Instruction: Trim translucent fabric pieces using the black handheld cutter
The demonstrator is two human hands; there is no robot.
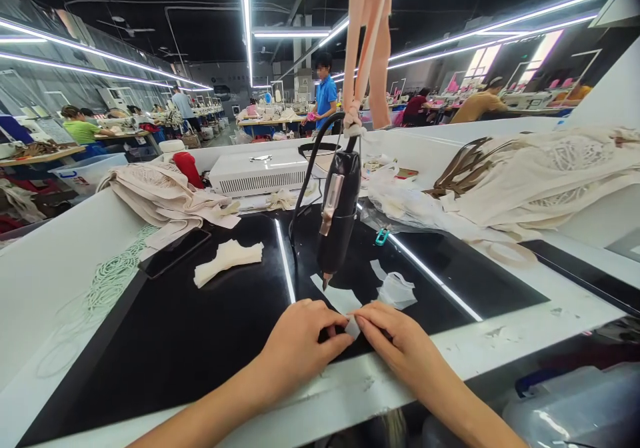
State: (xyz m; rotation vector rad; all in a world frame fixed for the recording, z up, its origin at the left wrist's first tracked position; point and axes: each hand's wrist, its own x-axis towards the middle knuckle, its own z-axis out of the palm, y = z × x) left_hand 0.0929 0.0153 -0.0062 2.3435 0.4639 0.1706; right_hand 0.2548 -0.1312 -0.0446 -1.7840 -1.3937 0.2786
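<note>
My left hand (pixel 299 341) and my right hand (pixel 395 339) meet at the near edge of a black glossy work surface (pixel 200 341). Together they pinch a small white fabric piece (pixel 351 327) between their fingertips. Just above them a black hand-held tool (pixel 339 218) hangs from pink straps (pixel 367 48), its tip pointing down at a flat white fabric strip (pixel 337 298). A crumpled white fabric piece (pixel 397 289) lies just right of the tool's tip.
A stack of cream cut pieces (pixel 227 259) lies left on the black surface, beside a phone (pixel 174 252). Cream garments (pixel 165 198) are heaped far left and at right (pixel 545 175). A white machine box (pixel 260 171) stands behind. Other people work at distant tables.
</note>
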